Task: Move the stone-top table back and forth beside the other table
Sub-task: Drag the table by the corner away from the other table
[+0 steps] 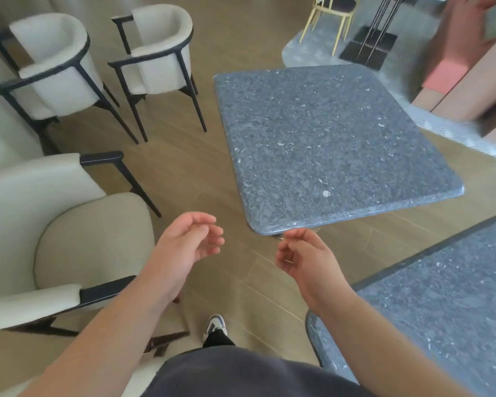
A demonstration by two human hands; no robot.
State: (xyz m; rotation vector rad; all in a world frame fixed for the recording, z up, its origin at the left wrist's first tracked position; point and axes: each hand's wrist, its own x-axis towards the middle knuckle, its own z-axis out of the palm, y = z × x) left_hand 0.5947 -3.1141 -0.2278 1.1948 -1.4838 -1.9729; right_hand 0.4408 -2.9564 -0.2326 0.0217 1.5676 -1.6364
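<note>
Speckled grey stone-top table with slight sheen, matt wood-look floor, cream cloth chairs

The stone-top table stands mid-floor, with the other table near its front right corner, apart from it. Three armchairs sit to its left.

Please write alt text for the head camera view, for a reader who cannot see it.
Two bare hands, left hand and right hand, hover loosely curled and empty near the corner of a grey stone-top table. A second stone table stands at right, cream armchairs at left.
</note>
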